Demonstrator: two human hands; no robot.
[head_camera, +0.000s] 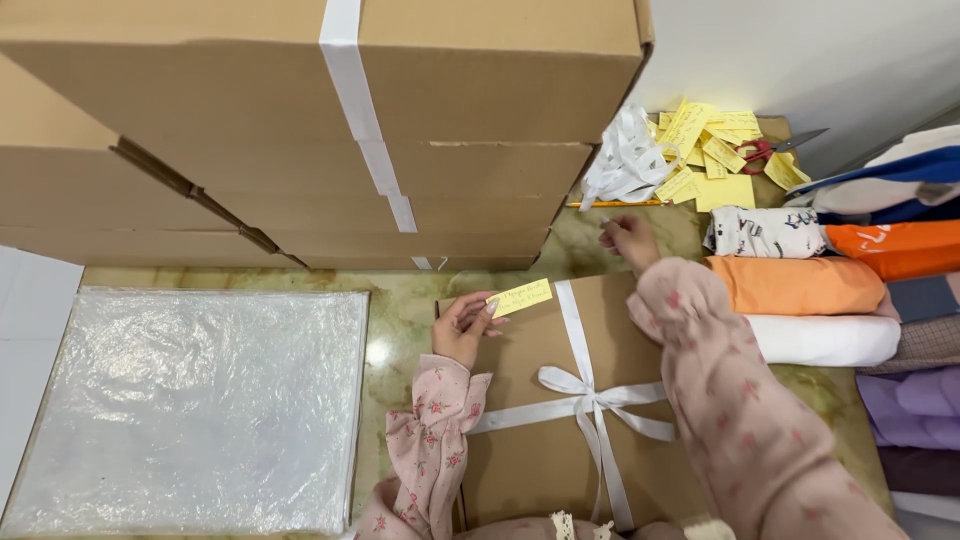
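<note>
Leftmost, a clear plastic sheet (190, 395) lay flat; then your left hand (462, 328) pinched a yellow slip (521, 297) against the ribbon-tied brown parcel (540, 400), while your right hand (628, 240), fingers curled narrowly, reached near the yellow pencil (618, 204).

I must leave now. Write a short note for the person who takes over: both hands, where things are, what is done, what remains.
Left hand: holds a yellow slip on the brown parcel.
Right hand: reaches toward the slip pile and pencil; whether it holds anything is unclear.
Done: white ribbon tied in a bow around the parcel.
Left: slip is not fastened.
</note>
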